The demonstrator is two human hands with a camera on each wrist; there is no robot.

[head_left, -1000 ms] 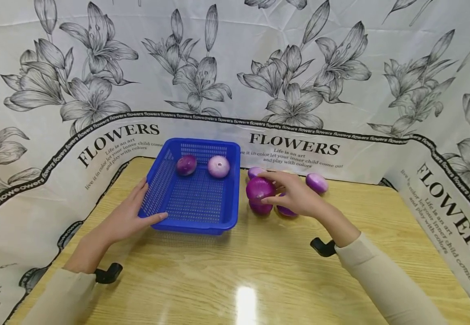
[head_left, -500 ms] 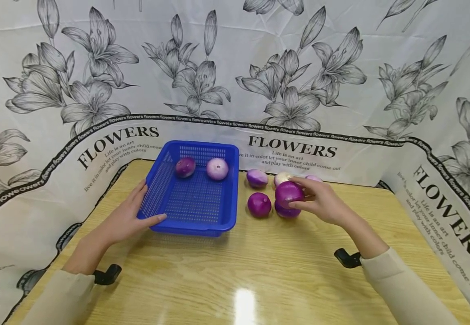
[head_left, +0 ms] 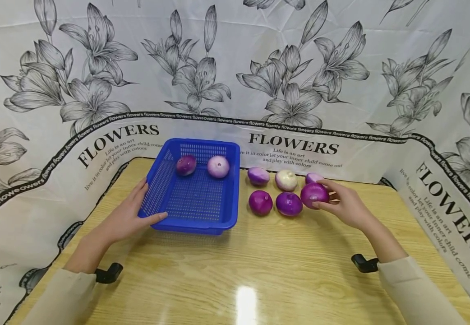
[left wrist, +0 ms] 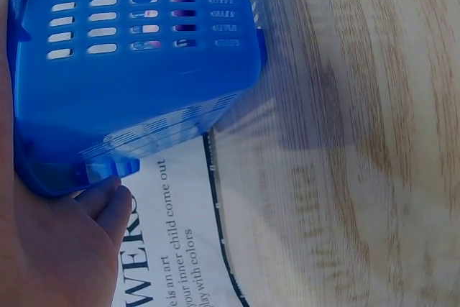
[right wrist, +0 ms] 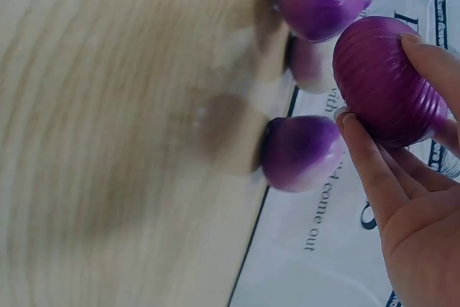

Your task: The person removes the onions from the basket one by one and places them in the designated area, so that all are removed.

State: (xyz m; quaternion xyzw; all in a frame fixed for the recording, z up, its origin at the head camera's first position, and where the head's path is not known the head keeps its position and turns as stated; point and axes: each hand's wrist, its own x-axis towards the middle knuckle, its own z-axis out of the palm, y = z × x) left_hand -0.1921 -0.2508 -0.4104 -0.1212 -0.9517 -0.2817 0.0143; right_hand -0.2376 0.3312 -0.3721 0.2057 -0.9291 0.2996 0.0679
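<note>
My left hand (head_left: 123, 219) grips the left side of a blue plastic basket (head_left: 202, 227), its thumb over the front rim. In the left wrist view, its fingers curl under the rim of the basket (left wrist: 144, 84). Inside lie two onions, a dark purple onion (head_left: 186, 165) and a paler onion (head_left: 218, 167). Thumb and fingers of my right hand (head_left: 350, 207) pinch a red onion (head_left: 314, 195), held above the table in the right wrist view. That onion partly hides a pale purple onion (head_left: 313, 177) behind it.
Right of the basket, several onions rest on the wooden table (head_left: 202, 275): two in front, a purple onion (head_left: 260, 202) and a darker onion (head_left: 289, 204); behind them a purple onion (head_left: 258, 176) and a whitish onion (head_left: 286, 180). A flower-printed cloth (head_left: 202, 99) rises at the back and sides.
My right hand has moved rightward with the red onion, past the front onions, uncovering the onions it hid before. My left hand and the basket have kept their place.
</note>
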